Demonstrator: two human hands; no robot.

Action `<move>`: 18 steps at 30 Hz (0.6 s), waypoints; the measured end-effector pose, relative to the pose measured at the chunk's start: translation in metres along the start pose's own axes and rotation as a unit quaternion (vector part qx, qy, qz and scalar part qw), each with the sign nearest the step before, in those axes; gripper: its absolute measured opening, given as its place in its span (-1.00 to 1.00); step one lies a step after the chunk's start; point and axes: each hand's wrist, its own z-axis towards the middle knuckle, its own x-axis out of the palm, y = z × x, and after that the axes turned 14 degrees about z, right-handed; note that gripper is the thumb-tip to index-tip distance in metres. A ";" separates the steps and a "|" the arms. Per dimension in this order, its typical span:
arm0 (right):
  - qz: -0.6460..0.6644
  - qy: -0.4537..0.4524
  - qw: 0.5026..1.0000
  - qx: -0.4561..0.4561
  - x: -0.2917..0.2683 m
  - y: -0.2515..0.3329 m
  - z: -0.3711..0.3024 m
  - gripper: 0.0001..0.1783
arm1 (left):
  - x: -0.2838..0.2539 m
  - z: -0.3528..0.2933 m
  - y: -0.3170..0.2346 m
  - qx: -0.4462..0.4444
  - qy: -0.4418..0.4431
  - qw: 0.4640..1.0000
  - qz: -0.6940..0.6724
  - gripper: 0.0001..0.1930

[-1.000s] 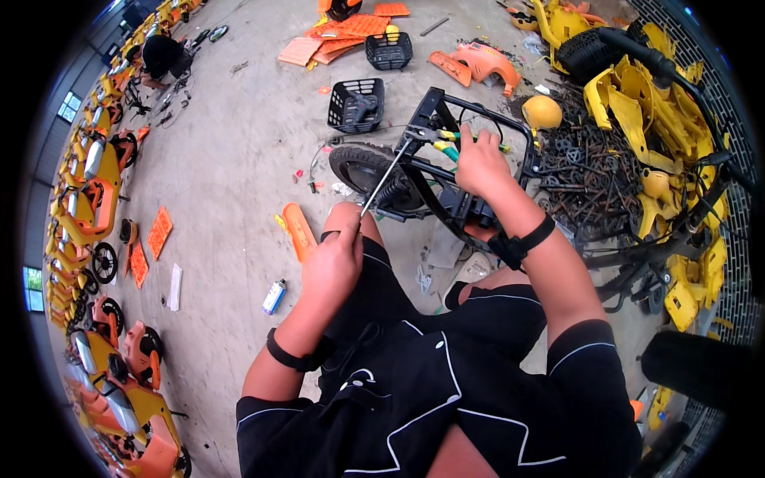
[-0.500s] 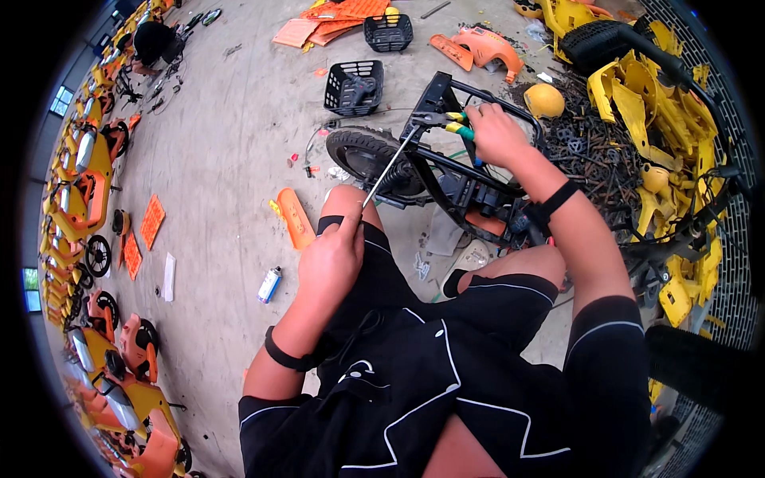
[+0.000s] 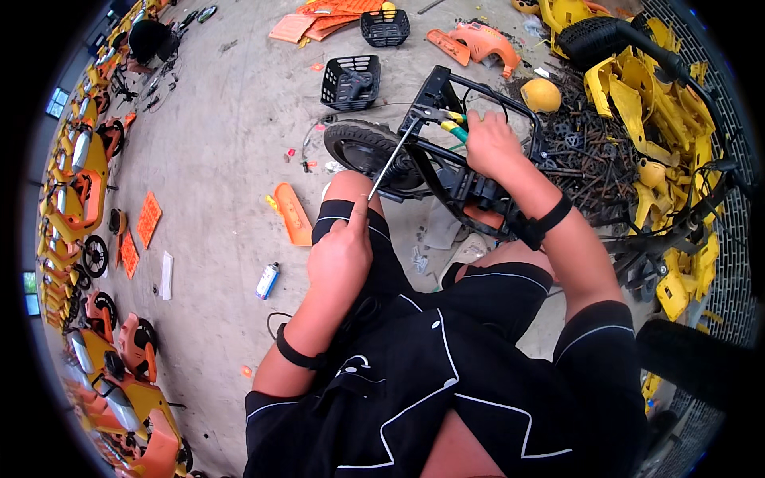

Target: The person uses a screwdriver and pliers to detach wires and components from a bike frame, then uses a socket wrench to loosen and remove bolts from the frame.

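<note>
A: Began with the largest?

B: Did. Logged the black frame (image 3: 437, 179) low over the floor (image 3: 223, 175), slightly right of centre. Saw the wheel (image 3: 349, 144) at its left and the black basket (image 3: 341, 102) farther off. Judged the frame placed there for easy reach by both hands.

A: Then the hands?

B: Found the right hand (image 3: 492, 145) with fingers closed around the handles of the green-and-yellow pliers (image 3: 453, 126). Found the left hand (image 3: 341, 253) wrapped round the near end of the slim metal rod (image 3: 390, 166), with one finger laid straight along it. Could not make out any handle inside that fist.

A: Located both tools?

B: Placed both at the frame's upper left corner, with the rod slanting up toward the plier head. Could not tell touching from just beside. Judged the right hand set high for leverage on the pliers, the left set low to steer the rod, probably with the straight finger as guide.

A: Compared with a second ago?

B: Saw then a plier handle end poking out past the right hand; lost it now. Noted the left finger more plainly extended. Detected no clear shift of frame or wheel against the basket.
</note>
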 end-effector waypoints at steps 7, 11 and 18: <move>-0.024 -0.045 0.987 -0.155 0.013 -0.048 0.033 -0.53 | 0.003 -0.001 0.004 0.007 -0.013 1.000 -0.012 -0.59; -0.010 -0.045 0.980 -0.194 0.011 -0.061 0.051 -0.53 | 0.003 0.001 0.007 0.016 -0.014 1.000 0.003 -0.59; 0.020 -0.004 0.999 -0.046 0.007 -0.018 0.013 -0.42 | 0.001 -0.001 0.006 0.004 0.003 1.000 0.008 -0.59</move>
